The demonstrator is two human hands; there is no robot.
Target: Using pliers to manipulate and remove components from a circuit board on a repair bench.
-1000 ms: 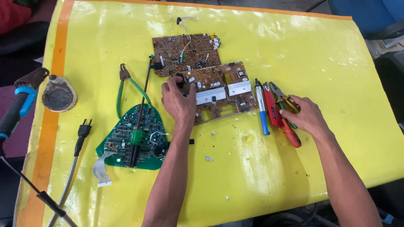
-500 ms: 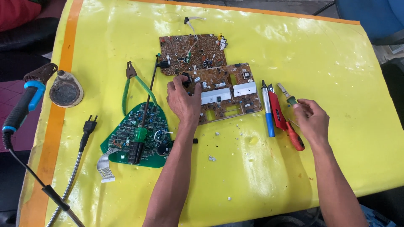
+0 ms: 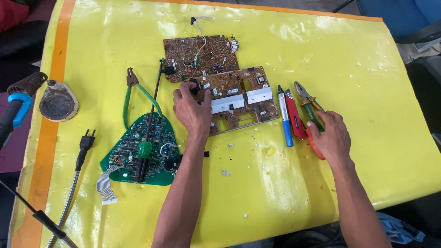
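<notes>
1. Two circuit boards are lying side by side at the middle of the tabletop; the left hand is resting on the nearer one's left edge.
2. Left of them, cutters are lying, and nearer, a triangular board is carrying a screwdriver.
3. Right of the boards, a pen-shaped tool, a knife and pliers are lying side by side, the right hand lying on the pliers' handles.
4. At the far left edge, a soldering stand is sitting, a plug lying nearer.

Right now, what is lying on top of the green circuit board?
A green-handled screwdriver lies across the green circuit board, its shaft pointing away. The board surface under its handle is covered, so unseen.
</notes>
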